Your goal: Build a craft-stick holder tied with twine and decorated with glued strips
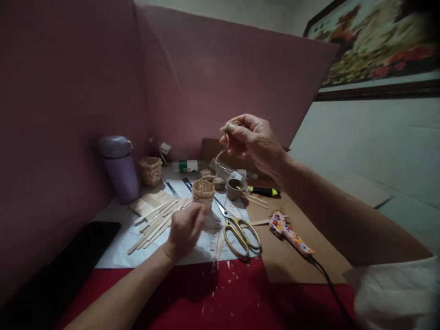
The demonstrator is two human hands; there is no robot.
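High over the table, my right hand (pixel 254 137) pinches a strand of twine (pixel 227 147) between thumb and fingers. The strand hangs down toward a ball of twine (pixel 217 183) lying at the back. My left hand (pixel 185 229) is closed, fingers curled, right in front of a small wooden-stick cup (pixel 203 189). Whether it touches the cup or holds something is hidden. Gold-handled scissors (pixel 237 229) lie partly spread just right of the cup. To the left of my left hand are several flat wooden sticks (pixel 158 224).
A purple bottle (pixel 122 169) and a woven basket (pixel 151 171) stand at the left. Behind are clear plastic bottles (pixel 185 166) and a round brown cup (pixel 235 189). On the right cardboard (pixel 309 270) lie a flowered glue gun (pixel 290 233) with a cord and a black-yellow cutter (pixel 264 191).
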